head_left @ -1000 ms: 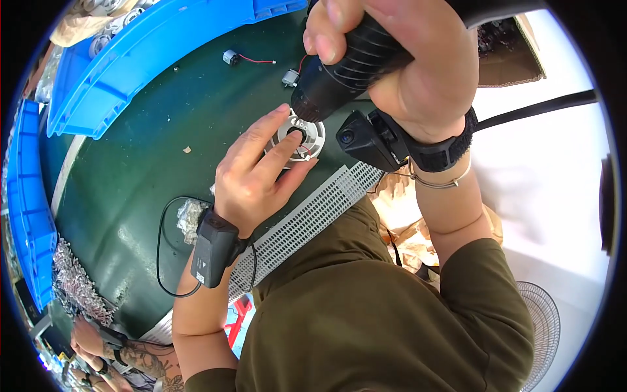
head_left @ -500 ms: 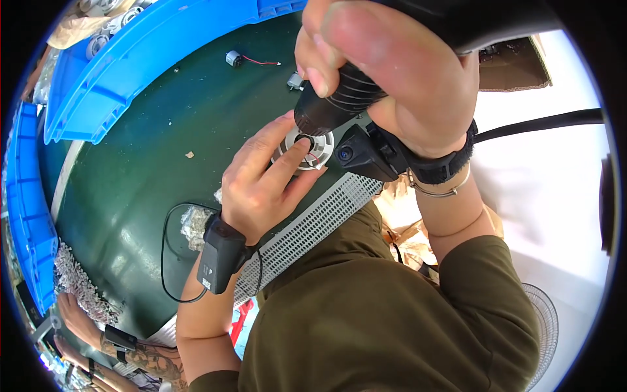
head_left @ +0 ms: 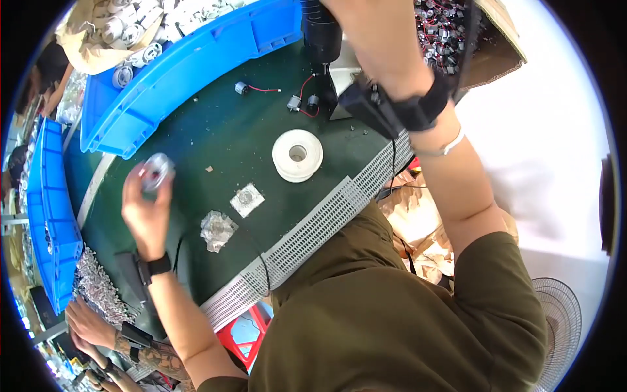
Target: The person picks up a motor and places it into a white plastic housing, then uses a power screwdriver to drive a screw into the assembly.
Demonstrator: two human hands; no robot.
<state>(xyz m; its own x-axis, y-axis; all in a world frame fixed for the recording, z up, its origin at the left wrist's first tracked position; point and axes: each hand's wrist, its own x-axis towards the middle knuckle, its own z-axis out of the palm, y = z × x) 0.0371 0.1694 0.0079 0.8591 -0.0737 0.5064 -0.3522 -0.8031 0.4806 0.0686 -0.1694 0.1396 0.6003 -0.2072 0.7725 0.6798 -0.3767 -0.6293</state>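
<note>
My left hand (head_left: 145, 212) is raised over the left part of the green table, fingers closed round a small round ring-shaped part (head_left: 157, 172), pale and motion-blurred. At the top edge my right hand (head_left: 372, 29) is at a black electric screwdriver (head_left: 322, 40); its fingers are mostly cut off by the picture's rim. The driver points down, its bit beside a metal-sided box (head_left: 343, 78). Between my arms stands a white round holder (head_left: 298, 155) with a central hole. Small motors with red wires lie beyond it, one motor (head_left: 294, 103) near the box.
A blue bin (head_left: 189, 68) holding white parts curves along the far side. At far right, a cardboard box (head_left: 499, 39) contains many small motors. Crumpled clear plastic (head_left: 219, 230) lies nearer. A co-worker's hand (head_left: 91, 325) is beside a metal-parts heap (head_left: 99, 287).
My left hand has lifted the round part off the holder and carried it left. The right hand and screwdriver have moved up and away, with the driver now upright.
</note>
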